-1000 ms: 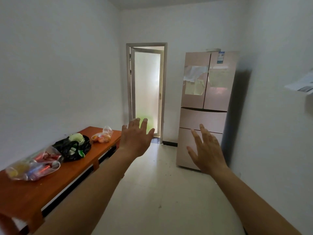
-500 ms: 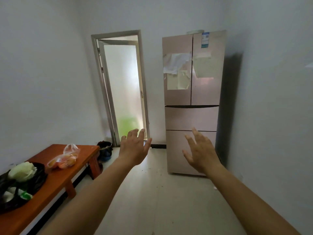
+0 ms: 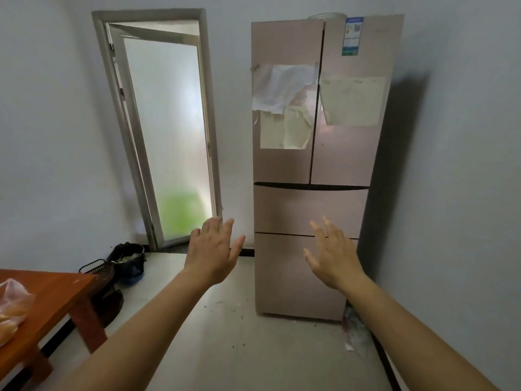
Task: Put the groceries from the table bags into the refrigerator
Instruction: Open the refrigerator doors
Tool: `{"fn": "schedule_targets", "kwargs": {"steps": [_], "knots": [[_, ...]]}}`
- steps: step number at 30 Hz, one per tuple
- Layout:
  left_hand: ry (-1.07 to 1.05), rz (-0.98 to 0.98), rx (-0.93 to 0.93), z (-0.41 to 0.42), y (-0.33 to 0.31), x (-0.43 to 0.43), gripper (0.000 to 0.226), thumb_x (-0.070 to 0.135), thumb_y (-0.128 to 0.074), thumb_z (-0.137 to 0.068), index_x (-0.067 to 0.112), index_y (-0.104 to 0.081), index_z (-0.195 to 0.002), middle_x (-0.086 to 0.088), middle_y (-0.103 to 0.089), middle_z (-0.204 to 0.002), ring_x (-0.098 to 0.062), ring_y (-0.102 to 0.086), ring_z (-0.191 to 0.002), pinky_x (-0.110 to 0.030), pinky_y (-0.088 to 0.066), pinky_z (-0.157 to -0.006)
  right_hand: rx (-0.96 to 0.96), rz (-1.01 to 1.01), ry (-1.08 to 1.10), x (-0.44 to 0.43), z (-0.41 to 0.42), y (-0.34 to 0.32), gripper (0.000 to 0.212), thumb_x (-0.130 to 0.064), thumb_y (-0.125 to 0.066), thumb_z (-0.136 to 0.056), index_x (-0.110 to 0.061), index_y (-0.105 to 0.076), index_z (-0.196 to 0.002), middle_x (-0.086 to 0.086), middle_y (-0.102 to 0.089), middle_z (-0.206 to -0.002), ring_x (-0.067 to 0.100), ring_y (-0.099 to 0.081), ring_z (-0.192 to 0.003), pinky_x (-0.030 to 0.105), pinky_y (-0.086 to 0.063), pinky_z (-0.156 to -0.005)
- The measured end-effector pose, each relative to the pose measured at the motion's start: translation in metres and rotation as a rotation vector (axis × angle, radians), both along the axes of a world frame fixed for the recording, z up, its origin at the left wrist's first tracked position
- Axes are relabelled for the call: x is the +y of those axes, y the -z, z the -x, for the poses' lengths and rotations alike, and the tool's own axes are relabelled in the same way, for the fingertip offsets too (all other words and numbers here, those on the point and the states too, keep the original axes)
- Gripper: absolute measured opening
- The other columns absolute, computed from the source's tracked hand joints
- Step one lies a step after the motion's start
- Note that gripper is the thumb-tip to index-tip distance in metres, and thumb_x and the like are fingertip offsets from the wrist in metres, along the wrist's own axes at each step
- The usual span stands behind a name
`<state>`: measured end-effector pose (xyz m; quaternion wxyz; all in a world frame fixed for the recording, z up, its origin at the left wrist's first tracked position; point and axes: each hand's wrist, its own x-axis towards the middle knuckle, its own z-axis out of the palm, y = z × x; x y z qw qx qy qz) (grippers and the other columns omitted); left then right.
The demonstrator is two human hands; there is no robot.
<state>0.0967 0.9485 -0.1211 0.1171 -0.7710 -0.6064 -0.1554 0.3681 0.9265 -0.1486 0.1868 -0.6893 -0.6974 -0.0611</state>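
Head view: left hand [image 3: 215, 253] and right hand [image 3: 334, 256] spread wide, holding nothing, before refrigerator [image 3: 310, 170].

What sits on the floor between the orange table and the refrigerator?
In the head view, a black basket and a bag-lined bin stand beside the table; from there to the refrigerator the floor is bare but for small specks.

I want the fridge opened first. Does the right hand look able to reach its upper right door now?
Likely yes, with a step closer: the right hand is open and empty, the upper right door shut, nothing standing between them.
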Motion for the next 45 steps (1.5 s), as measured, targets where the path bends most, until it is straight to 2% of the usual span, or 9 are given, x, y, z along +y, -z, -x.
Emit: {"fn": "schedule_targets", "kwargs": {"steps": [9, 15, 22, 26, 28, 31, 35, 39, 45], "knots": [[0.133, 0.114, 0.004, -0.041, 0.015, 0.274, 0.064, 0.058, -0.018, -0.101, 0.023, -0.021, -0.155, -0.009, -0.02, -0.162, -0.027, -0.019, -0.149, -0.049, -0.024, -0.119, 0.032, 0.18, 0.096, 0.227, -0.027, 0.019, 0.075, -0.044, -0.049, -0.1, -0.023, -0.008, -0.16, 0.008, -0.004, -0.168, 0.027, -0.017, -0.152, 0.043, -0.023, -0.121], [0.218, 0.205, -0.059, -0.097, 0.022, 0.41, 0.065, 0.058, -0.023, -0.101, 0.022, -0.018, -0.156, -0.011, -0.017, -0.163, -0.029, -0.016, -0.15, -0.051, -0.021, -0.119, 0.323, 0.224, 0.185, 0.318, -0.08, 0.023, 0.077, -0.039, -0.058, -0.097, -0.023, -0.015, -0.159, 0.003, -0.015, -0.166, 0.023, -0.019, -0.151, 0.042, -0.025, -0.119], [0.289, 0.219, -0.008, -0.181, 0.062, 0.524, 0.068, 0.059, -0.022, -0.102, 0.026, -0.006, -0.158, -0.009, 0.011, -0.166, -0.028, 0.011, -0.152, -0.051, -0.009, -0.122, 0.79, 0.143, 0.333, 0.451, -0.155, 0.066, 0.064, -0.031, -0.058, -0.1, -0.017, -0.029, -0.155, 0.009, -0.034, -0.158, 0.027, -0.038, -0.142, 0.043, -0.034, -0.116], [0.326, 0.088, 0.107, -0.234, 0.074, 0.59, 0.069, 0.057, -0.021, -0.102, 0.025, 0.003, -0.159, -0.012, 0.025, -0.162, -0.029, 0.025, -0.149, -0.052, 0.0, -0.122, 1.206, 0.099, 0.364, 0.544, -0.189, 0.086, 0.055, -0.023, -0.05, -0.104, -0.009, -0.032, -0.154, 0.014, -0.039, -0.155, 0.03, -0.041, -0.139, 0.048, -0.036, -0.115], [0.332, 0.019, 0.124, -0.258, 0.076, 0.622, 0.07, 0.056, -0.023, -0.102, 0.024, 0.004, -0.159, -0.014, 0.026, -0.162, -0.03, 0.026, -0.148, -0.054, 0.0, -0.123, 1.377, 0.071, 0.377, 0.588, -0.201, 0.092, 0.058, -0.037, -0.048, -0.104, -0.01, -0.032, -0.153, 0.012, -0.041, -0.154, 0.029, -0.045, -0.136, 0.049, -0.041, -0.111], [0.38, -0.193, 0.117, -0.287, 0.083, 0.666, 0.071, 0.051, -0.035, -0.1, 0.019, -0.01, -0.159, -0.02, 0.009, -0.164, -0.035, 0.013, -0.152, -0.06, -0.008, -0.121, 1.66, 0.007, 0.418, 0.638, -0.209, 0.095, 0.069, -0.054, -0.042, -0.101, -0.013, -0.03, -0.154, 0.008, -0.043, -0.149, 0.028, -0.05, -0.13, 0.043, -0.051, -0.096], [0.359, -0.335, 0.14, -0.31, 0.099, 0.708, 0.077, 0.056, -0.038, -0.098, 0.019, -0.009, -0.159, -0.021, 0.007, -0.164, -0.037, 0.006, -0.152, -0.062, -0.004, -0.119, 1.998, -0.085, 0.402, 0.679, -0.217, 0.099, 0.078, -0.072, -0.038, -0.093, -0.026, -0.026, -0.155, 0.002, -0.042, -0.138, 0.027, -0.051, -0.126, 0.044, -0.053, -0.099], [0.363, -0.411, 0.149, -0.31, 0.124, 0.732, 0.084, 0.062, -0.038, -0.096, 0.023, 0.0, -0.159, -0.015, 0.02, -0.163, -0.034, 0.018, -0.15, -0.058, 0.012, -0.118, 2.11, -0.186, 0.381, 0.693, -0.214, 0.11, 0.085, -0.079, -0.043, -0.085, -0.029, -0.029, -0.152, -0.002, -0.048, -0.138, 0.026, -0.052, -0.125, 0.038, -0.052, -0.091], [0.409, -0.461, 0.131, -0.31, 0.13, 0.747, 0.086, 0.059, -0.041, -0.095, 0.024, 0.005, -0.158, -0.013, 0.026, -0.162, -0.031, 0.025, -0.149, -0.058, 0.012, -0.115, 2.208, -0.228, 0.344, 0.689, -0.212, 0.1, 0.068, -0.063, -0.042, -0.097, -0.017, -0.045, -0.146, 0.008, -0.057, -0.139, 0.026, -0.052, -0.13, 0.04, -0.04, -0.108]]}}
